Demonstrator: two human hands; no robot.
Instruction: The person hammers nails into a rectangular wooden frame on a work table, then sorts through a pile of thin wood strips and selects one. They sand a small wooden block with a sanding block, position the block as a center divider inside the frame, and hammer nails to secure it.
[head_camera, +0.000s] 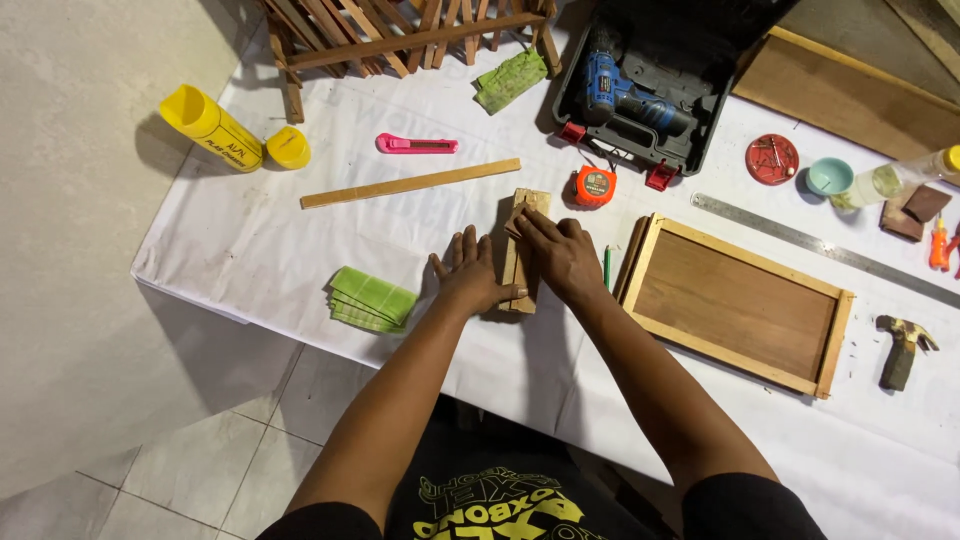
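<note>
A short stack of wooden slats (521, 262) lies on the white sheet in front of me. My left hand (470, 272) rests flat beside it, fingers spread, thumb pressed against the stack's near end. My right hand (562, 256) lies on the stack's right side, its fingertips pressing a small brown piece (519, 215) against the top of the wood. A green pencil (607, 268) lies just right of my right hand.
A shallow wooden tray frame (836, 335) sits to the right, with a hammer (903, 347) and steel ruler (800, 236) beyond. Green sandpaper sheets (370, 298) lie left. Farther back: a long wooden strip (410, 184), pink cutter (416, 145), orange tape measure (594, 186), yellow glue bottle (213, 128), drill case (640, 95).
</note>
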